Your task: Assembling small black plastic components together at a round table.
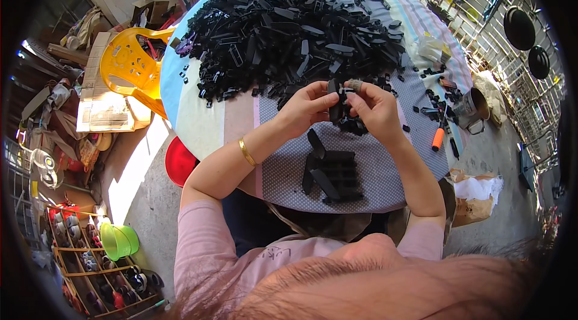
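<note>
My left hand [308,105] and my right hand [374,107] meet above the round table [208,116], both gripping a black plastic part [335,101] between the fingertips. A tape-wrapped finger shows on my right hand. A gold bangle [245,151] sits on my left wrist. Just below the hands lies a small stack of finished black parts [335,173] on the dotted cloth. A big heap of loose black plastic parts [289,25] covers the far half of the table.
An orange marker [438,139] and a metal cup [473,107] lie at the table's right edge. A yellow plastic chair [129,64] and a red stool [179,161] stand at the left. Green bowls [117,240] sit on the floor. Metal racks line the right side.
</note>
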`<state>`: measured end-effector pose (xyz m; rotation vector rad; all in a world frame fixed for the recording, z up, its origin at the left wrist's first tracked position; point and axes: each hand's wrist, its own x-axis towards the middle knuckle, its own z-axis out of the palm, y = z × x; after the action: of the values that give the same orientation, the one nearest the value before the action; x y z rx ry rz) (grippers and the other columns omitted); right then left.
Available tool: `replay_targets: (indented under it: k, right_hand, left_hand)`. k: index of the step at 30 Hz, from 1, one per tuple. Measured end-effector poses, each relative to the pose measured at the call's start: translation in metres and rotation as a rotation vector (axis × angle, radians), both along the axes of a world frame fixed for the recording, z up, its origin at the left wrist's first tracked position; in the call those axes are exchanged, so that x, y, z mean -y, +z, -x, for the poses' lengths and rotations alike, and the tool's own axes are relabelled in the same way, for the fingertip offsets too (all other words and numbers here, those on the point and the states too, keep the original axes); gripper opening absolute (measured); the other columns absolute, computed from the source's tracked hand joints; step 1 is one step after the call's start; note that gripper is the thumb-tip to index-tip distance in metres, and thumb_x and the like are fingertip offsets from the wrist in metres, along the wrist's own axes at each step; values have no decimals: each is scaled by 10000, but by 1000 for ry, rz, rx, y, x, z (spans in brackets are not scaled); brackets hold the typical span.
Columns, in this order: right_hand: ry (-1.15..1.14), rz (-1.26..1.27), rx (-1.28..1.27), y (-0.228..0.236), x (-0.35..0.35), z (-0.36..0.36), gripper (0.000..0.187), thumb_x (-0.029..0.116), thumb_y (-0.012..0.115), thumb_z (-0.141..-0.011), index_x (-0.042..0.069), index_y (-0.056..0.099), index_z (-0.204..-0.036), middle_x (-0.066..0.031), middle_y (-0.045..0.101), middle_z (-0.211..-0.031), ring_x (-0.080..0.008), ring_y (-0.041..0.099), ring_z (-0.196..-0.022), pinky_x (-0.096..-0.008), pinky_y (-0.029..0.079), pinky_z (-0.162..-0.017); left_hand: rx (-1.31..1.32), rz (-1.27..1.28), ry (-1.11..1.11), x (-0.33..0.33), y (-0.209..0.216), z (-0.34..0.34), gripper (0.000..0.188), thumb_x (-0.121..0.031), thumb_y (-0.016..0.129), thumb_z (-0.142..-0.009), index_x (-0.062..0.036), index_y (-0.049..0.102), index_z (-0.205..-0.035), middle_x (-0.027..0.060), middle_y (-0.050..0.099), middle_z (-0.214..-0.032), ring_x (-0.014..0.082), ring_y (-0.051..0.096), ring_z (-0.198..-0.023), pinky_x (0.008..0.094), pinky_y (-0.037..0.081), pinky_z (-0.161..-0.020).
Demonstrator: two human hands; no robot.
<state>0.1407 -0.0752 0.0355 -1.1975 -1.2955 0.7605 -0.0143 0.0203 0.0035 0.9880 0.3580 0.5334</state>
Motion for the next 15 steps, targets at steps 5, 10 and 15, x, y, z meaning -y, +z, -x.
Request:
replay_targets:
  k: [5, 10, 15]
  right_hand:
    - [-77, -79, 194, -1, 1, -4, 223, 95, 601, -845, -21, 613, -1035, -25, 617, -787, -58, 546, -649, -190, 469, -573]
    - [-171, -292, 503, 0, 0, 1, 163, 52, 599, -803, -37, 605, -939, -109, 586, -732, -200, 574, -620, -275, 454, -544]
    - [-146, -418, 644, -3, -3, 4, 139, 32, 597, -785, -32, 599, -909, -139, 582, -743, -272, 578, -628, -313, 465, -555]
  left_hand:
    - [-4, -13, -11, -1, -1, 0, 265, -155, 604, -856, -59, 515, -1086, 22, 582, -969, 144, 612, -869, 322, 520, -786]
    - [-24, 8, 30, 3, 2, -1, 268, -199, 630, -844, -69, 533, -1057, -10, 575, -898, 77, 580, -806, 259, 508, -729]
    - [-34, 0, 25, -2, -3, -1, 266, -211, 616, -856, -62, 531, -1060, -9, 580, -892, 73, 577, -795, 254, 509, -718]
